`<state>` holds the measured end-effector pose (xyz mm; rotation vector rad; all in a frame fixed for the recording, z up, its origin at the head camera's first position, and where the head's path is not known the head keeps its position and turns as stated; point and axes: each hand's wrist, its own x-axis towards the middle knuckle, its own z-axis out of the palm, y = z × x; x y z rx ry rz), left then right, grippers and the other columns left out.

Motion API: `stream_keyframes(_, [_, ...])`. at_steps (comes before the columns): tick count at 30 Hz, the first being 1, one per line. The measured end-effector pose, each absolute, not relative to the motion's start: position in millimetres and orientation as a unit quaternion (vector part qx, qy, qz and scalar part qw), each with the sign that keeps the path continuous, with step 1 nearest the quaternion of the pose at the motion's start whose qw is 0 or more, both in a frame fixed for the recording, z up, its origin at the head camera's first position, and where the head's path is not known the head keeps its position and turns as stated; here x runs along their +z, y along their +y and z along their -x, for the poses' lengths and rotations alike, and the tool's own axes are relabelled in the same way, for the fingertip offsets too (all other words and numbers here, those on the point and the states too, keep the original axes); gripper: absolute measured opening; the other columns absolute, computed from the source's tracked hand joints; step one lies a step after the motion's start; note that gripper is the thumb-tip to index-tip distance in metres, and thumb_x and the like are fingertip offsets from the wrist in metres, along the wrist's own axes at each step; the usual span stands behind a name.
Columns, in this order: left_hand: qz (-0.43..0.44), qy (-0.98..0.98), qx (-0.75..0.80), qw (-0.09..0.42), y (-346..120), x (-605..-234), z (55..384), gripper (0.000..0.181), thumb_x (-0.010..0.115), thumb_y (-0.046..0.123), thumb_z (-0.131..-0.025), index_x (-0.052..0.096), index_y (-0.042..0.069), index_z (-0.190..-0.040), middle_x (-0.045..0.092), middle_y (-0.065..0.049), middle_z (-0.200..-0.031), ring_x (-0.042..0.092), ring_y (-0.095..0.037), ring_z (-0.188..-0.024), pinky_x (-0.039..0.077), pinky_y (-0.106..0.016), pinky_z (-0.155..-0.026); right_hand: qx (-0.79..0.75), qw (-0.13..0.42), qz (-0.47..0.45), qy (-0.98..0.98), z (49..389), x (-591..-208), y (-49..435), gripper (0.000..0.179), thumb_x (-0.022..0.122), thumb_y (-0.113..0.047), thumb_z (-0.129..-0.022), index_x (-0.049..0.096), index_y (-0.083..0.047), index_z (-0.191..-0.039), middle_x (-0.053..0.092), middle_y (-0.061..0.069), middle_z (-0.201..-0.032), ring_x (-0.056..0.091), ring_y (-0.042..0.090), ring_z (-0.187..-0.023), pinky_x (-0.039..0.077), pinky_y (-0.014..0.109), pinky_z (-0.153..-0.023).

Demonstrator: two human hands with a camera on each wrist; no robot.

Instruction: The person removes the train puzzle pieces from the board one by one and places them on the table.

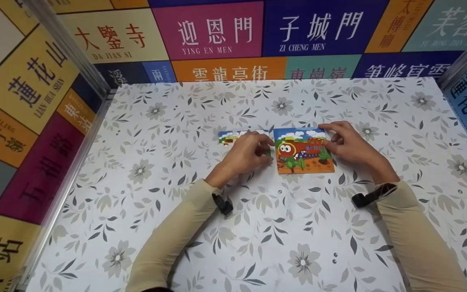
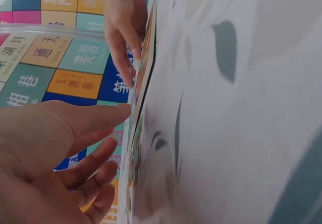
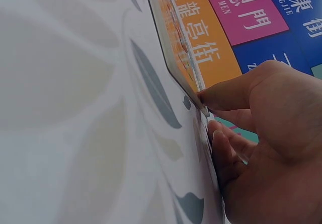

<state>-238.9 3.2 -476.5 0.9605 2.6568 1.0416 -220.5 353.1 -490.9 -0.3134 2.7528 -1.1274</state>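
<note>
A square picture board [image 1: 304, 152] with a red cartoon train lies on the table, its pale edge visible in the right wrist view. At its upper right corner my right hand [image 1: 349, 142] holds the edge between thumb and forefinger. The thumb [image 3: 226, 94] touches the board's corner in the right wrist view. My left hand [image 1: 247, 151] is by the board's left side, fingers loosely bent and nothing gripped. Beneath that hand lies a second picture piece [image 1: 227, 137] with sky and clouds, mostly hidden by the hand.
A white table [image 1: 282, 227] with a grey flower and leaf pattern lies under everything. Coloured panels with Chinese lettering [image 1: 213, 32] stand along the back and both sides. Dark bands [image 1: 365, 199] are worn at both wrists, below beige sleeves.
</note>
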Motion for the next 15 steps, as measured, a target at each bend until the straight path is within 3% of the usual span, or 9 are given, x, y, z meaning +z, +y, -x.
stream_keyframes(9, [-0.341, 0.870, 0.346, 0.087, 29, -481, 234, 0.034, 0.086, 0.020, -0.094, 0.079, 0.009, -0.126, 0.078, -0.005, -0.122, 0.072, -0.019, -0.104, 0.056, -0.027, -0.089, -0.377, 0.082, 0.096, 0.917, 220, -490, 352, 0.058, 0.064, -0.009, -0.106, 0.049, -0.008, -0.162, 0.037, 0.026, -0.157, 0.052, 0.027, -0.110, 0.043, 0.021, -0.085])
stream_keyframes(15, [-0.326, 0.882, 0.329, 0.084, 38, -481, 233, 0.027, 0.082, 0.016, -0.097, 0.080, 0.011, -0.124, 0.079, -0.004, -0.117, 0.072, -0.016, -0.101, 0.057, -0.028, -0.089, -0.373, 0.085, 0.091, 0.920, 220, -490, 352, 0.059, 0.064, -0.009, -0.106, 0.048, -0.010, -0.163, 0.036, 0.026, -0.159, 0.053, 0.028, -0.111, 0.044, 0.024, -0.087])
